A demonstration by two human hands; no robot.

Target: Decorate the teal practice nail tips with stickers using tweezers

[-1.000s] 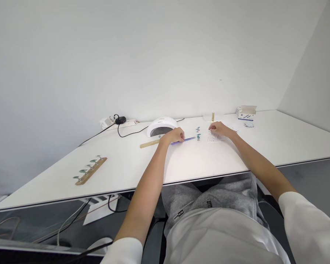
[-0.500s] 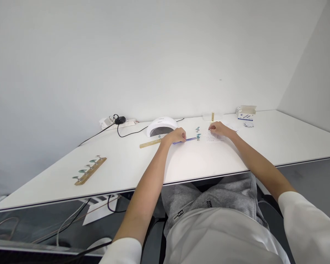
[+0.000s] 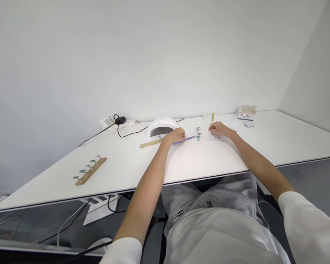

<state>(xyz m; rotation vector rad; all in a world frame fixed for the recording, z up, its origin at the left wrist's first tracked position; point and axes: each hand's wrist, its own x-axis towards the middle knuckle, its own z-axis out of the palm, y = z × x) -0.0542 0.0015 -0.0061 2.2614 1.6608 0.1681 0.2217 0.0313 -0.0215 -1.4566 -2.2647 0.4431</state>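
Observation:
My left hand (image 3: 176, 135) is closed around slim blue tweezers (image 3: 191, 138), whose tip points right at a small stand bearing teal nail tips (image 3: 199, 136). Just behind that stand is another small teal piece (image 3: 197, 129) on a metal base. My right hand (image 3: 218, 128) is bent at the far edge of a white sticker sheet (image 3: 214, 138) with rows of tiny marks, its fingertips together on it. Whether a single sticker is between them is too small to see. A wooden strip (image 3: 150, 143) with one metal stand lies partly behind my left hand.
A white nail lamp (image 3: 162, 124) stands at the back. Front left lies a wooden holder (image 3: 91, 171) with several teal nail tips on stands. A small gold-coloured tube (image 3: 212, 116), an open carton (image 3: 246, 113), and a black adapter (image 3: 120, 120) with cables sit along the wall.
The tip of the tweezers has drawn back slightly to the left from the teal nail tips. Both hands stay nearly in place.

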